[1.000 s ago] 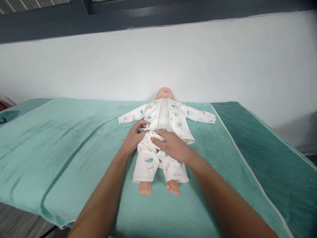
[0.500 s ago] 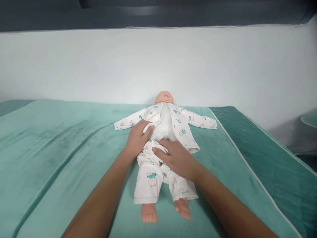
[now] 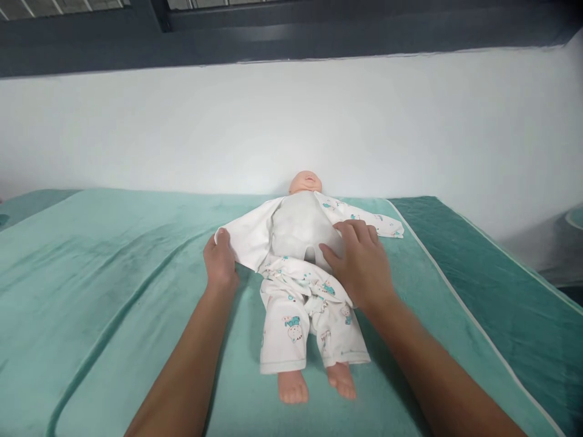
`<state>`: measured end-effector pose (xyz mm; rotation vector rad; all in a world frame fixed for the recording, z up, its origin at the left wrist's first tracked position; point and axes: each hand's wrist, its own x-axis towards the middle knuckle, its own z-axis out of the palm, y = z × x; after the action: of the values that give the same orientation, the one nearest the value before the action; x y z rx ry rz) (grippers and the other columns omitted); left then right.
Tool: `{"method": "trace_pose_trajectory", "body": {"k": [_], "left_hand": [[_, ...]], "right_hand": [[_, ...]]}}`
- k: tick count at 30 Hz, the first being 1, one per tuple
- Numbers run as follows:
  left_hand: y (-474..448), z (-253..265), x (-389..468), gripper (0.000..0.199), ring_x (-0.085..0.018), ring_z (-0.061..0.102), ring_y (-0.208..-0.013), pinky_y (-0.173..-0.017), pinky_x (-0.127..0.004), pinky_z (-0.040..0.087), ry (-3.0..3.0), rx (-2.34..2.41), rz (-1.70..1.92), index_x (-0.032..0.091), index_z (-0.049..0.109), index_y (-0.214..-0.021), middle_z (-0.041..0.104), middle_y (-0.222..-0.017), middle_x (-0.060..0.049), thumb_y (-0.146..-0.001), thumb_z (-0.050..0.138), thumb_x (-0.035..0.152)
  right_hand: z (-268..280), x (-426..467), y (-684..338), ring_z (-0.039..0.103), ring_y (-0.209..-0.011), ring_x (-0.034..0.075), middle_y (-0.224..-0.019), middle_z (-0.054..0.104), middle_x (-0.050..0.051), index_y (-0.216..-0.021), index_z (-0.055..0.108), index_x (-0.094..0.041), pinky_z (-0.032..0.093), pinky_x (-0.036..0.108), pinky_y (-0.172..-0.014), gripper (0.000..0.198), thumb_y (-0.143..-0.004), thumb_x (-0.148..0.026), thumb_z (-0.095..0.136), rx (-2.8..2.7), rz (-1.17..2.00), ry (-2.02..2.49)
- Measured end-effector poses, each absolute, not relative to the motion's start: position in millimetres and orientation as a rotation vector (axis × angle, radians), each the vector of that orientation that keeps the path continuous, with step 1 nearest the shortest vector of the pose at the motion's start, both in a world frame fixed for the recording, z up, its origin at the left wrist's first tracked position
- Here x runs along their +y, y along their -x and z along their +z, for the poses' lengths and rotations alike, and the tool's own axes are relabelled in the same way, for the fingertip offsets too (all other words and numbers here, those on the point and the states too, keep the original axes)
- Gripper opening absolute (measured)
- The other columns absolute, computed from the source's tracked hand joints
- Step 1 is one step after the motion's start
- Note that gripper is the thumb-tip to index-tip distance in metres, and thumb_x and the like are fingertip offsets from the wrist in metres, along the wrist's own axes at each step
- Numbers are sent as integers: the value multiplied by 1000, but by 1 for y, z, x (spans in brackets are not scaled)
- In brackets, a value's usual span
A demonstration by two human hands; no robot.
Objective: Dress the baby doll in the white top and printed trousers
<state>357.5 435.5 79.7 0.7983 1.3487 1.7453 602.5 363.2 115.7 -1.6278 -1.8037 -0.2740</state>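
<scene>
A baby doll (image 3: 306, 182) lies on its back, its head toward the wall, its white torso (image 3: 298, 224) bare at the front. It wears a white printed jacket (image 3: 255, 233), which hangs unfastened, and matching trousers (image 3: 285, 321) with bare feet below the cuffs. My left hand (image 3: 221, 258) pinches the jacket's left front panel by its edge, drawn outward so the plain inside shows. Over the right side of the torso rests my right hand (image 3: 362, 261), thumb apart from the fingers; it hides much of the jacket's right panel.
A green sheet (image 3: 127, 273) with a long crease at the left covers the surface under the doll. Darker green cloth (image 3: 492, 273) lies along the right. Behind stands a white wall (image 3: 291, 121) below a dark window frame (image 3: 291, 30).
My left hand has moved left and pulled the jacket panel open, baring the torso. My right hand has moved from the trouser waist to the right side of the torso. The view has tilted up slightly.
</scene>
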Motion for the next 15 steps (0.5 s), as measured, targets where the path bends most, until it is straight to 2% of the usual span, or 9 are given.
{"method": "trace_pose_trajectory", "body": {"k": [3,6,9,11,13,15], "left_hand": [[-349,74,439,34,-10,41,-58,-53,-23,35,-1006,1633,1722,18,50,-71,45,-63,4,-88,54,47],[-340,77,439,33,-12,41,-60,-57,-25,32,-1311,2013,1519,19,47,-68,46,-63,3,-92,47,41],[-337,83,436,25,-20,53,-69,-63,-30,36,-1505,2366,1070,21,57,-84,58,-73,-5,-95,41,37],[-338,84,434,28,-28,60,-79,-65,-34,40,-1559,2496,776,21,60,-101,64,-83,-11,-96,37,35],[-339,81,433,30,-34,61,-94,-70,-39,43,-1684,2517,651,20,59,-112,66,-95,-16,-95,36,29],[-341,78,434,31,-35,57,-108,-77,-42,45,-1843,2501,687,19,58,-117,64,-108,-18,-91,41,18]], "right_hand": [[108,372,-612,50,-110,35,-119,60,16,-113,56,-19,42,46,-86,35,-86,-40,63,-1750,-360,1666],[103,379,-621,53,-105,33,-119,61,13,-111,56,-21,43,43,-81,36,-86,-46,62,-1675,-243,1653],[101,383,-625,58,-88,24,-104,63,8,-101,56,-22,43,37,-72,32,-86,-50,61,-1576,86,1648],[102,386,-626,57,-78,20,-94,62,5,-93,55,-22,42,34,-69,32,-83,-52,63,-1486,256,1629],[102,389,-628,54,-74,18,-88,61,3,-88,55,-22,42,33,-70,34,-80,-53,65,-1384,361,1580],[100,394,-633,55,-77,18,-87,62,3,-86,55,-22,43,33,-73,35,-78,-54,65,-1279,442,1504]]}}
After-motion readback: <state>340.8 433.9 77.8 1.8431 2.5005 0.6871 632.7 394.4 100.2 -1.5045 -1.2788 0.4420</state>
